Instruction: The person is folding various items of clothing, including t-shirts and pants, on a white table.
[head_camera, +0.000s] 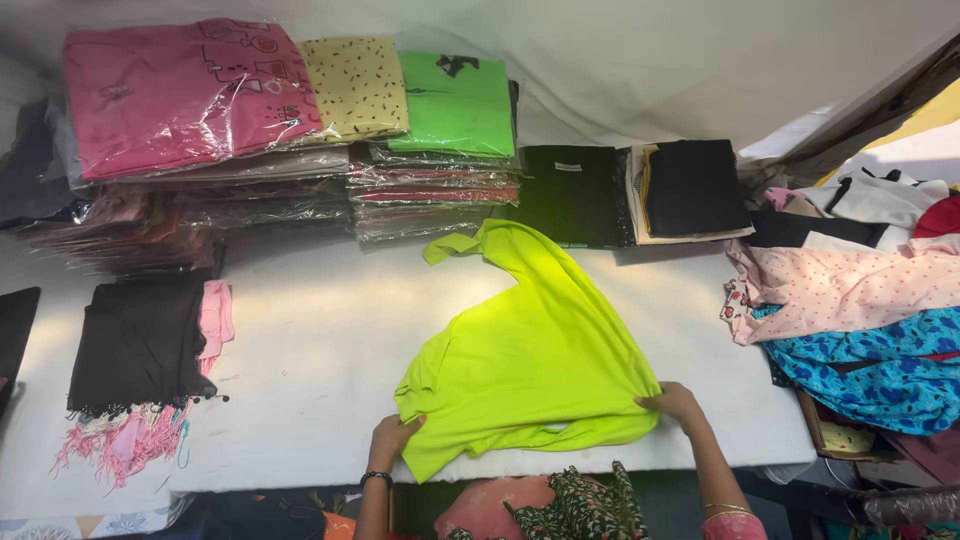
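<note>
A neon yellow-green shirt (530, 350) lies spread, slightly rumpled, on the white table.

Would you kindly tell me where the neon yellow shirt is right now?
The neon yellow shirt lies on the white table at the near edge, centre-right in the head view, held by the left hand and right hand.

Around the one neon yellow shirt (530, 350) I count two of my hands, left (392, 436) and right (672, 401). Behind it stand three stacks of bagged garments (300, 140). Left of it lies one dark fringed scarf (140, 345).
</note>
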